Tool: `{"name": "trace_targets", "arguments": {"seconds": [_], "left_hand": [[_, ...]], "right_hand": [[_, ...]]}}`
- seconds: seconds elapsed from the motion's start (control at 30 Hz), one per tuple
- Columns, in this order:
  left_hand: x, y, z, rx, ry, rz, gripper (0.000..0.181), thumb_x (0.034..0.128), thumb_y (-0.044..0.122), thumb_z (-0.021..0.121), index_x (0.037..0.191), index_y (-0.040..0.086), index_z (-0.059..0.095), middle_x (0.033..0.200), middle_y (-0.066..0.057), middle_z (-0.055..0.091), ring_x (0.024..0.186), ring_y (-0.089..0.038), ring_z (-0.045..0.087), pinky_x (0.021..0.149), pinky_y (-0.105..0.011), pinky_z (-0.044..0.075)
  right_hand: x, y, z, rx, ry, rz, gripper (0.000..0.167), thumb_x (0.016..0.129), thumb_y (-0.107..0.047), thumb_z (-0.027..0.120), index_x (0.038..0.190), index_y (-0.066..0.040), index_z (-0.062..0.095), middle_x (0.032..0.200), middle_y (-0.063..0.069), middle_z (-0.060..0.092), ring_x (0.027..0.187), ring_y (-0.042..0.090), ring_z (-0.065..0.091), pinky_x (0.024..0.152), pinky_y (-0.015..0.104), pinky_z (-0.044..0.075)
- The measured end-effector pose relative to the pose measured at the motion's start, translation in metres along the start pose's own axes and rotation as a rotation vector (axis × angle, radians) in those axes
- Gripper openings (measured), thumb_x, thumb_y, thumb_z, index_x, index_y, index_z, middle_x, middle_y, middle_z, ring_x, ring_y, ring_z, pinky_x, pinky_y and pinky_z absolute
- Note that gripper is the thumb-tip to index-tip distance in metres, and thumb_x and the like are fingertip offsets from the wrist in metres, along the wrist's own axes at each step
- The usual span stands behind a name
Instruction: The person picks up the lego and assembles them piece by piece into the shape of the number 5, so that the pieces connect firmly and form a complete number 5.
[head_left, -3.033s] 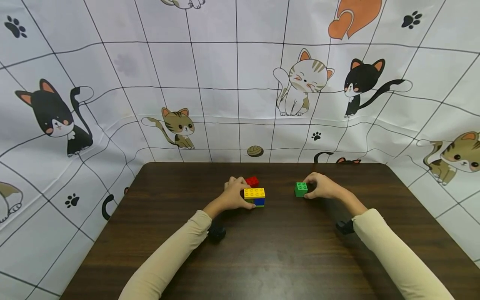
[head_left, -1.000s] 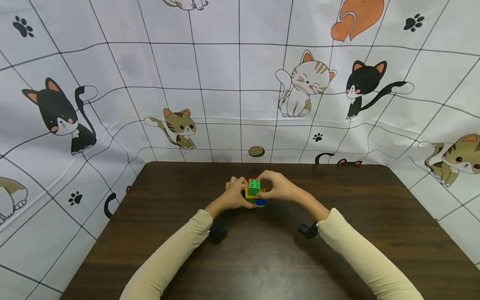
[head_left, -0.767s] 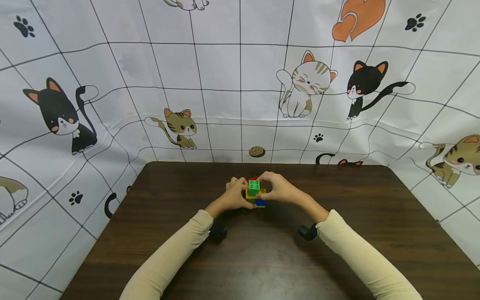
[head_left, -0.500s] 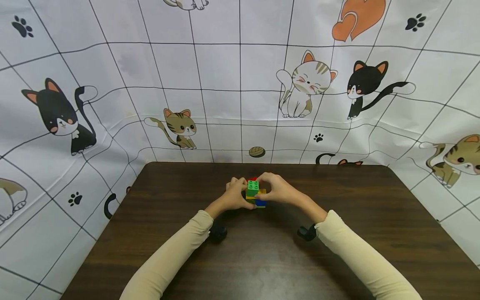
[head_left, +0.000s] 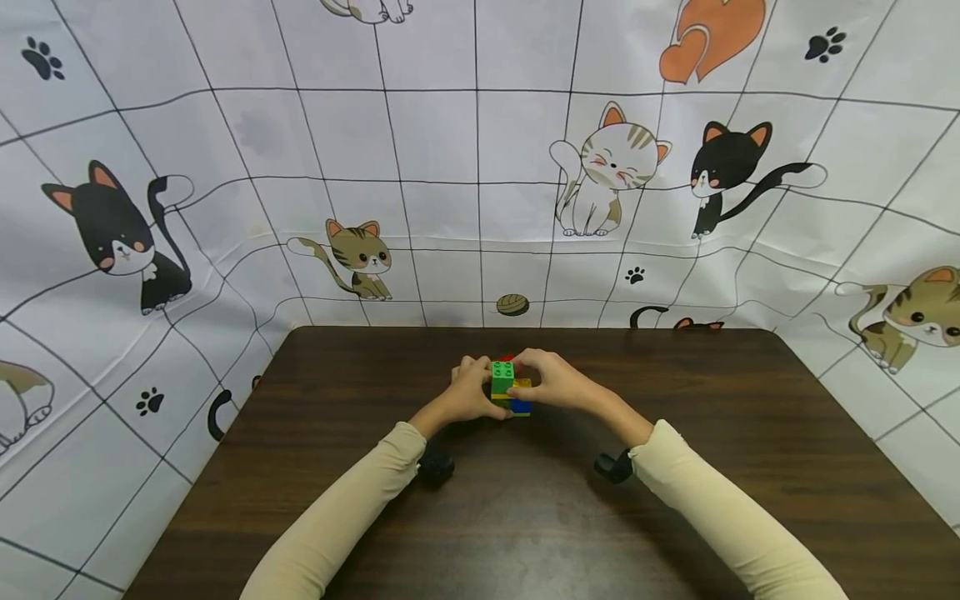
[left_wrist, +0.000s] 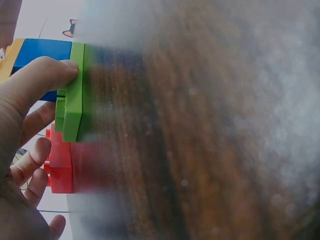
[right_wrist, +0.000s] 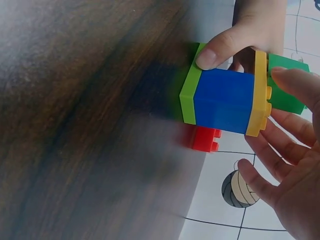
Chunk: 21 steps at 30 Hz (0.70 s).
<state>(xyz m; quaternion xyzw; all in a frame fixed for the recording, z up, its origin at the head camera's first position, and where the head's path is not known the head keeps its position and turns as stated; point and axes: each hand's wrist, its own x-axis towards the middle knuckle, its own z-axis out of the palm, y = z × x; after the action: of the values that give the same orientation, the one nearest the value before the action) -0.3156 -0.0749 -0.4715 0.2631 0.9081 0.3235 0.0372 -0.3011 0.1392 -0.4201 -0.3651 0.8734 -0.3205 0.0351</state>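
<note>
A stack of toy building bricks stands on the table: a light green plate (right_wrist: pixel 190 95) at the bottom, a blue brick (right_wrist: pixel 222 97) above it, and a yellow plate (right_wrist: pixel 257 95) on that. My left hand (head_left: pixel 465 390) grips the stack from the left, its thumb on the near side. My right hand (head_left: pixel 561 383) pinches a green brick (head_left: pixel 502 380) at the left end of the yellow plate. Whether its studs are fully joined I cannot tell. Just behind the stack lies a red brick (left_wrist: pixel 61 165), mostly hidden in the head view.
The brown wooden table (head_left: pixel 517 517) reaches back to a white curtain (head_left: pixel 435 133) printed with cats and grid lines. Dark wrist cameras sit under both sleeves, near the tabletop.
From the right side of the table, my right hand has carried the green brick left onto the stack. Over the last second it shifted slightly left and down. The left hand stays put.
</note>
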Motion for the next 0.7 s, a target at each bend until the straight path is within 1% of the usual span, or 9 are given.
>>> {"name": "trace_targets", "arguments": {"seconds": [0.13,0.33,0.47,0.6,0.7], "left_hand": [[0.0002,-0.0006,0.0003,-0.018,-0.001,-0.012,0.041,0.0752,0.034,0.091,0.095,0.010,0.065,0.102,-0.005,0.045,0.104,-0.025,0.032,0.090,-0.043,0.022],[0.0003,-0.0019,-0.0004,0.008,0.002,-0.011,0.038,0.0751,0.035,0.092,0.092,0.010,0.068,0.103,-0.004,0.047,0.102,-0.024,0.032,0.089,-0.042,0.022],[0.0002,-0.0011,-0.0013,0.001,0.012,-0.004,0.038,0.0743,0.034,0.092,0.092,0.010,0.068,0.105,-0.005,0.049,0.103,-0.024,0.033,0.090,-0.043,0.023],[0.0005,-0.0003,-0.0008,-0.003,0.011,0.001,0.037,0.0739,0.033,0.092,0.093,0.009,0.071,0.107,-0.005,0.051,0.106,-0.024,0.035,0.092,-0.045,0.025],[0.0008,0.0006,-0.0005,0.000,0.012,0.003,0.036,0.0738,0.033,0.092,0.093,0.008,0.074,0.108,-0.005,0.052,0.107,-0.024,0.035,0.094,-0.045,0.025]], "right_hand": [[-0.0010,-0.0001,0.0010,0.000,0.000,-0.002,0.035,0.093,-0.020,0.075,0.121,-0.001,0.065,0.115,0.012,0.067,0.107,0.028,0.067,0.088,0.038,0.058],[0.0003,-0.0008,0.0007,-0.006,-0.003,-0.011,0.035,0.093,-0.019,0.075,0.122,-0.001,0.065,0.115,0.012,0.067,0.106,0.028,0.067,0.087,0.035,0.058],[0.0012,-0.0016,-0.0002,-0.008,-0.007,-0.012,0.034,0.093,-0.020,0.075,0.121,-0.002,0.065,0.114,0.012,0.067,0.105,0.028,0.067,0.087,0.035,0.058],[0.0008,-0.0018,-0.0018,-0.002,-0.040,0.011,0.036,0.095,-0.022,0.073,0.123,-0.002,0.064,0.115,0.010,0.067,0.104,0.024,0.067,0.087,0.032,0.057],[0.0011,-0.0020,-0.0036,-0.006,-0.061,0.010,0.036,0.096,-0.022,0.072,0.125,-0.002,0.063,0.115,0.010,0.067,0.102,0.022,0.066,0.086,0.030,0.057]]}}
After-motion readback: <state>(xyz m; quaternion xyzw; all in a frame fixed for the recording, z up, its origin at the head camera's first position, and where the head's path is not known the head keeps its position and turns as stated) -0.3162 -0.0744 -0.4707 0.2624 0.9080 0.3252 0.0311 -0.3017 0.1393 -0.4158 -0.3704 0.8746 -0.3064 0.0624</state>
